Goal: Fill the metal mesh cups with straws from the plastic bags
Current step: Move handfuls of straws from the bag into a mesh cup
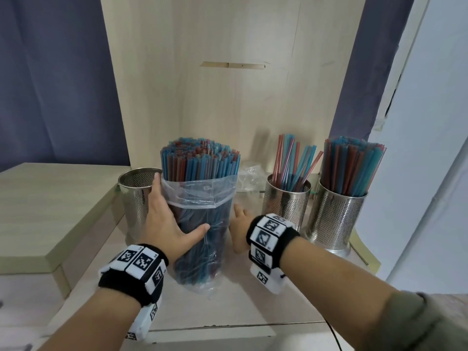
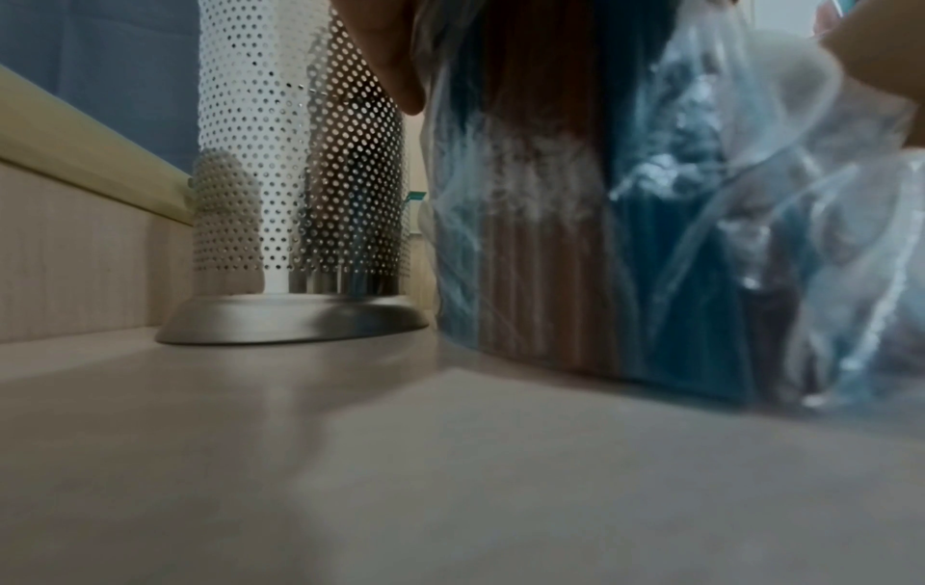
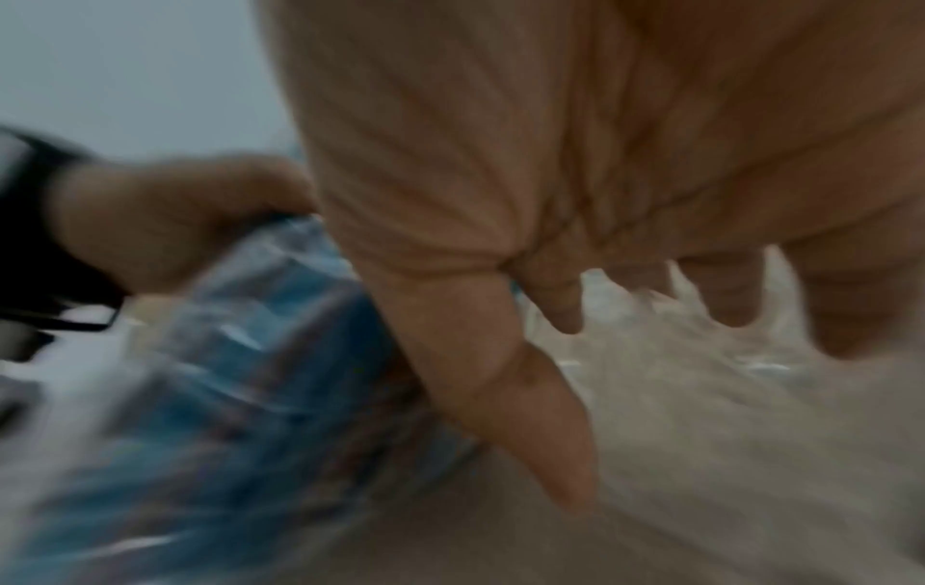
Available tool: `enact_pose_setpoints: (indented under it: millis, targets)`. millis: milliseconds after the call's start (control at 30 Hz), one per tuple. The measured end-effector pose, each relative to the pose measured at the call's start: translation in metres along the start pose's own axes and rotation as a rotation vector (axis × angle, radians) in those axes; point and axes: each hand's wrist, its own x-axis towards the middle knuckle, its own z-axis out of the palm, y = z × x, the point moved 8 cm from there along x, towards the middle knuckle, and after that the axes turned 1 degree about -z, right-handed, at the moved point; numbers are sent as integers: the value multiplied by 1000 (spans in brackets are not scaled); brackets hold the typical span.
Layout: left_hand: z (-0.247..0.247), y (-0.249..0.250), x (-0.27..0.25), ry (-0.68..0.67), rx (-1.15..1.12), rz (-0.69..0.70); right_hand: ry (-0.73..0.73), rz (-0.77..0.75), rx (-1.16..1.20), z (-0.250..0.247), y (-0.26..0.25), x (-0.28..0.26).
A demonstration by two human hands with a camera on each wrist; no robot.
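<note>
A clear plastic bag (image 1: 202, 198) packed with blue and red straws (image 1: 200, 160) stands upright mid-shelf. My left hand (image 1: 169, 214) grips its left side, thumb across the front. In the left wrist view a finger (image 2: 385, 51) and the bag (image 2: 600, 237) show beside the empty mesh cup (image 2: 300, 178). That empty cup (image 1: 135, 196) stands behind my left hand. My right hand (image 1: 239, 224) is beside the bag's right side, fingers straight, holding nothing; the blurred right wrist view shows its thumb (image 3: 525, 396) next to the bag (image 3: 250, 376). A partly filled cup (image 1: 287, 201) and a full cup (image 1: 336, 219) stand to the right.
A crumpled empty plastic bag (image 1: 249, 181) lies behind the straws. A raised wooden step (image 1: 50, 206) borders the shelf on the left. A wooden back panel (image 1: 228, 97) closes the rear. The light shelf surface (image 1: 228, 312) runs toward me.
</note>
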Motion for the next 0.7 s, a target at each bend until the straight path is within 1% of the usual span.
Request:
enact_pose_setpoints:
  millis: [100,167,200,267,333,400,433,533,567,600,633,667,700]
  targets:
    - [-2,0,0,8,13,-5,32,3,27,-2,4,36]
    - [-2,1,0,7,9,-7,115,-1,-9,-13,10,28]
    - [-2,1,0,5,9,-9,114,-11,-15,-17,11,18]
    - [-2,2,0,3,10,-14,56,24,-86,-19,19,1]
    - [-3,2,0,3,11,-17,29,31,-117,-21,19,-3]
    - [-3,3,0,3,15,-15,83,12,-4,-26,12,6]
    - [-3,2,0,0,12,-18,110,-18,113,-29,8,7]
    - [-3,-3,2,-5,-16,-38,153,-28,353,-36,15,-12]
    - [-3,-4,2,-6,-23,-40,192,-36,443,-40,22,-21]
    - [-3,-5,3,-7,-27,-37,274,-41,522,-47,29,-35]
    - [-3,-5,3,-7,-30,-36,376,-48,576,-52,36,-37]
    - [-3,-6,3,-9,-33,-37,477,-57,602,-62,39,-42]
    - [-3,-6,3,-11,-36,-41,553,-60,581,-72,39,-40]
